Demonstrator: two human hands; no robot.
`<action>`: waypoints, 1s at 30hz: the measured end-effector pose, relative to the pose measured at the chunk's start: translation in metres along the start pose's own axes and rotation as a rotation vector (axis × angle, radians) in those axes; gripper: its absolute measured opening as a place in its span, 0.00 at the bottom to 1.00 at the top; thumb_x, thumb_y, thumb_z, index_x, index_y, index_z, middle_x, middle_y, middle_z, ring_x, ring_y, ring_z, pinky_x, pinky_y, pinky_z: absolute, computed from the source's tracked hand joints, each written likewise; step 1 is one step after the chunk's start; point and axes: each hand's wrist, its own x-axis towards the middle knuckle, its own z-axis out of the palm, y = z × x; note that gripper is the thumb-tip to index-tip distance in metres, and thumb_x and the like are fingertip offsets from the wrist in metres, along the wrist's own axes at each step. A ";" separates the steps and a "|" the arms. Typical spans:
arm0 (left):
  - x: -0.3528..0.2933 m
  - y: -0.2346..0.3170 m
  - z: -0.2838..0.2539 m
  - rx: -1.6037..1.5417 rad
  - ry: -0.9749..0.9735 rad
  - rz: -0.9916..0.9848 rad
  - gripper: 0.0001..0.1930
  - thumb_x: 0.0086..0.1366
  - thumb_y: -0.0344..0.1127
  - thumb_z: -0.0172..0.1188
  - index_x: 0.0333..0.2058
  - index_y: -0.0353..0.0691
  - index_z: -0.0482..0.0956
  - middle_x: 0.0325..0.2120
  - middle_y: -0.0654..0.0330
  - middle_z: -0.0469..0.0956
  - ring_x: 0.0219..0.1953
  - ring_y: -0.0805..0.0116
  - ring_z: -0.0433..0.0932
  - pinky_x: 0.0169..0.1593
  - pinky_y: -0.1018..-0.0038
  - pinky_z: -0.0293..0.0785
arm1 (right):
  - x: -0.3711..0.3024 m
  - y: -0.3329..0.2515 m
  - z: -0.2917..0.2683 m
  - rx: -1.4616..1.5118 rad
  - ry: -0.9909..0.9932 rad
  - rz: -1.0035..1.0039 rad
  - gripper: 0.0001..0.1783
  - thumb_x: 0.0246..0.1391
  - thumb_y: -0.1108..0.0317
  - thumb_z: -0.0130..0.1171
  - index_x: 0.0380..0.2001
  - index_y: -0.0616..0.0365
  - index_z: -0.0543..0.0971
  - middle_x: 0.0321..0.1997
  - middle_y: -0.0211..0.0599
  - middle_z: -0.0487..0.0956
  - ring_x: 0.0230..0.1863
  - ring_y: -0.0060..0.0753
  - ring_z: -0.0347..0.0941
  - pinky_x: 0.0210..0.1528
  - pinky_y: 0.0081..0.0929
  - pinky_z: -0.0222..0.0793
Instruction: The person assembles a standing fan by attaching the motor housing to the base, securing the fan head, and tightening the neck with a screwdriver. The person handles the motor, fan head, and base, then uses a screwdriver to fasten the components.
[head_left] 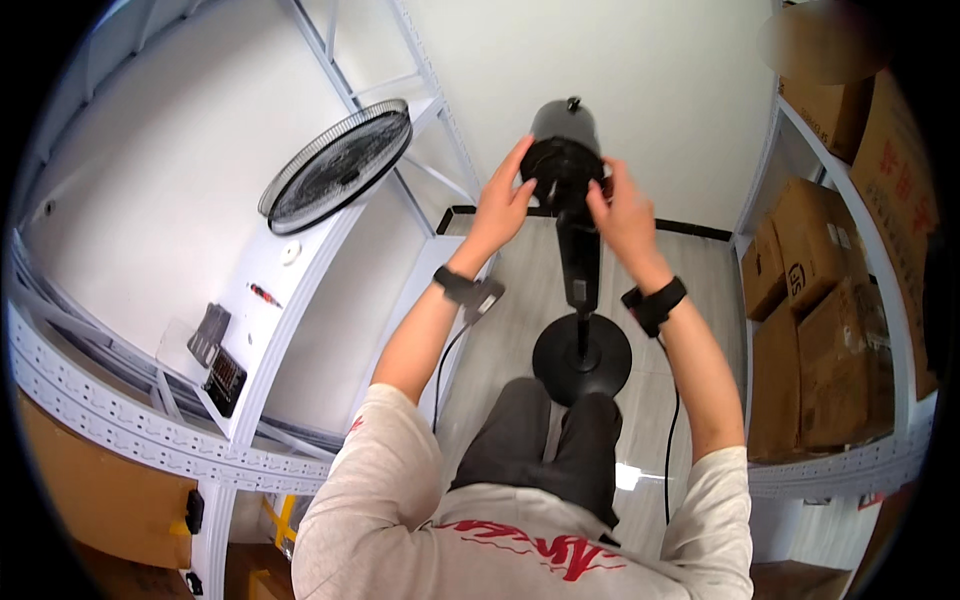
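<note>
A black pedestal fan without its front grille stands before me, its round base (582, 358) on the floor between the shelves. My left hand (503, 203) curls its fingers around the left side of the fan's motor head (562, 165). On the right side of that head, my right hand (627, 212) is closed with the thumb near the front. The fan's neck (578, 265) runs down below both hands. A detached fan grille (340, 170), round and black, lies on the left shelf.
The left white metal shelf (300, 290) also holds a white round cap (290, 252), a red-and-black screwdriver (264, 294) and a black bit case (225, 382). Cardboard boxes (810, 250) fill the right shelf. Thin black cables hang from both my wristbands.
</note>
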 end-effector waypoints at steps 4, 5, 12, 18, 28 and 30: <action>0.002 -0.010 0.023 -0.185 0.004 -0.030 0.37 0.64 0.18 0.55 0.71 0.46 0.57 0.68 0.54 0.64 0.65 0.58 0.68 0.57 0.68 0.77 | 0.003 -0.001 -0.009 -0.026 0.005 0.052 0.21 0.60 0.67 0.60 0.56 0.56 0.73 0.35 0.47 0.84 0.35 0.49 0.83 0.38 0.41 0.77; 0.000 -0.010 0.026 -0.232 0.013 -0.044 0.38 0.63 0.18 0.56 0.71 0.46 0.57 0.68 0.54 0.63 0.65 0.57 0.69 0.57 0.68 0.77 | 0.001 -0.001 -0.007 -0.039 0.001 0.076 0.22 0.60 0.67 0.61 0.57 0.56 0.72 0.36 0.47 0.84 0.36 0.47 0.83 0.39 0.40 0.77; 0.001 -0.040 0.040 -0.258 0.089 -0.040 0.43 0.61 0.17 0.59 0.72 0.48 0.53 0.65 0.48 0.65 0.60 0.59 0.75 0.56 0.68 0.77 | 0.007 0.014 -0.009 0.000 -0.102 0.144 0.30 0.60 0.62 0.64 0.64 0.48 0.68 0.40 0.45 0.85 0.40 0.43 0.85 0.44 0.36 0.78; -0.003 -0.025 0.036 -0.354 -0.009 -0.203 0.43 0.61 0.23 0.65 0.72 0.43 0.53 0.57 0.49 0.73 0.55 0.63 0.78 0.54 0.70 0.77 | 0.001 0.033 -0.006 0.088 -0.134 0.216 0.35 0.59 0.60 0.67 0.67 0.45 0.65 0.39 0.45 0.85 0.41 0.38 0.84 0.45 0.34 0.77; -0.018 -0.030 0.032 -0.636 0.124 -0.327 0.33 0.63 0.18 0.63 0.66 0.29 0.63 0.50 0.53 0.78 0.50 0.68 0.78 0.55 0.73 0.77 | -0.021 0.020 0.023 0.366 0.042 0.207 0.36 0.57 0.69 0.68 0.67 0.52 0.68 0.35 0.39 0.84 0.36 0.27 0.81 0.43 0.26 0.76; -0.015 -0.031 0.038 -0.646 0.115 -0.318 0.35 0.62 0.17 0.63 0.67 0.29 0.61 0.51 0.53 0.77 0.52 0.69 0.77 0.55 0.73 0.76 | -0.024 0.026 0.023 0.379 0.061 0.182 0.37 0.57 0.70 0.68 0.68 0.52 0.67 0.36 0.38 0.84 0.36 0.27 0.81 0.43 0.26 0.76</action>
